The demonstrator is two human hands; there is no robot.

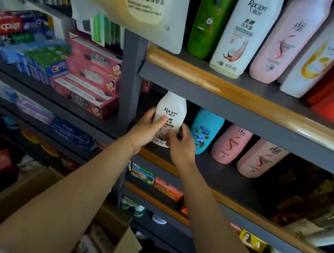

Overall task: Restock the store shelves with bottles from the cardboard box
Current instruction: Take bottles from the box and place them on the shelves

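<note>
A white Raclen shampoo bottle (pixel 171 110) stands at the left end of the middle shelf (pixel 208 177). My left hand (pixel 147 128) grips its left side, thumb across the label. My right hand (pixel 181 145) holds its lower right side with curled fingers. To its right stand a blue bottle (pixel 205 130) and two pink bottles (pixel 230 144). The open cardboard box (pixel 119 248) sits low in the view, below my forearms, with packs inside.
The upper shelf (pixel 255 97) carries green, white, pink and red bottles. A grey upright post (pixel 130 76) divides this bay from toothpaste boxes (pixel 90 78) on the left. Soap packs (pixel 155 180) lie on lower shelves. Another cardboard box (pixel 6 198) is at lower left.
</note>
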